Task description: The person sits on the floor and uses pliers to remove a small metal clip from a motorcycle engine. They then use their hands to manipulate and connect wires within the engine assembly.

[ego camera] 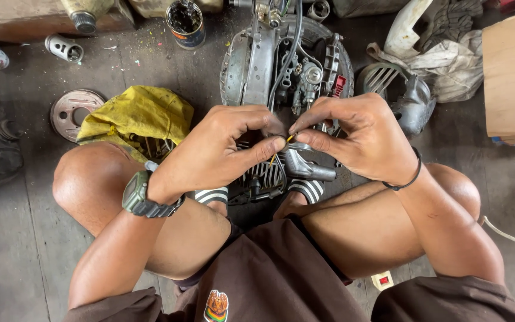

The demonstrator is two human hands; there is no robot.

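Head view, squatting over a grey floor. Small engine assembly upright between the knees, cables running down its face. Yellow cloth left of it, grey rag pile at right, round metal disc beside the cloth. Left hand and right hand fingertips together, each pinching a thin yellow wire just before the engine.

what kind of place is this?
Likely a small engine repair workshop, worked on the floor: a dismantled grey metal engine, a grimy open tin can, and a round rusty metal disc lie on the dusty concrete floor.
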